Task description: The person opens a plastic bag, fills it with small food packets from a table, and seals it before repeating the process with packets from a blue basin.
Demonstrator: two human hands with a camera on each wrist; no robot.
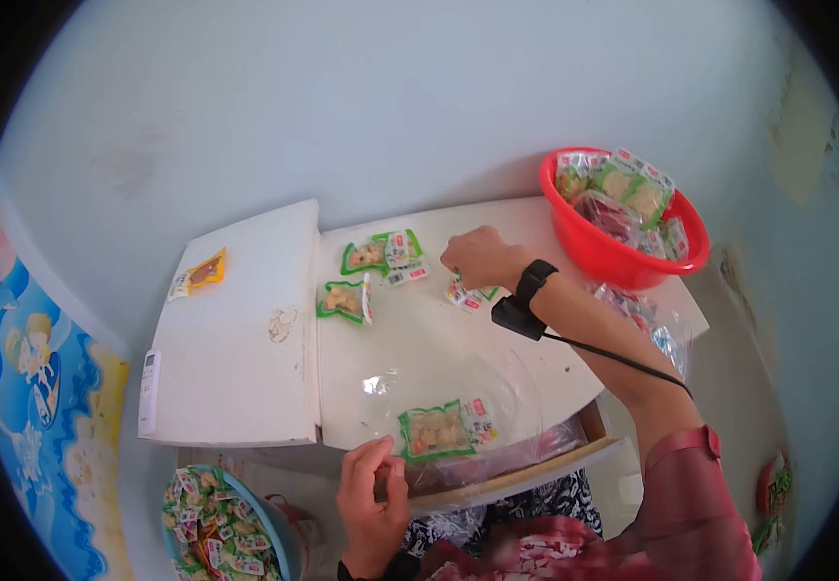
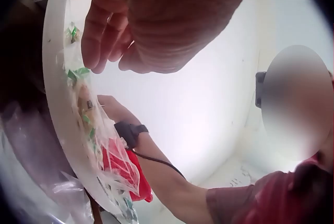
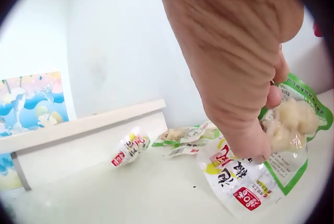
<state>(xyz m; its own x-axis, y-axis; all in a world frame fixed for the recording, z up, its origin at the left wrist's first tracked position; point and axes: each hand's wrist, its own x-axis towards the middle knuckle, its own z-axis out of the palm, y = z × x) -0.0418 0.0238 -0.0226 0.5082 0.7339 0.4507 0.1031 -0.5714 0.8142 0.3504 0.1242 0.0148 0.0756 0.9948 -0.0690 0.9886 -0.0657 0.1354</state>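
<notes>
My right hand (image 1: 487, 256) reaches over the back of the white tabletop (image 1: 458, 344) and pinches a snack packet (image 3: 292, 130) between thumb and fingers. The packet has a white printed end, green edges and pale pieces behind a clear window. At the front edge is my left hand (image 1: 373, 504), fingers loosely bent with nothing between them. Just beyond its fingertips lies another green-edged packet (image 1: 436, 432), with a clear plastic bag (image 1: 512, 387) spread around it. Two more packets rest farther back, one green-edged packet (image 1: 346, 299) nearer and a white-and-green pair (image 1: 386, 254) behind.
A red basin (image 1: 613, 257) full of packets stands at the back right. Left are a raised white panel (image 1: 235, 339), an orange packet (image 1: 200, 275) and a remote control (image 1: 149, 392). A blue bucket (image 1: 266, 513) of packets stands below, beside an open drawer (image 1: 526, 474).
</notes>
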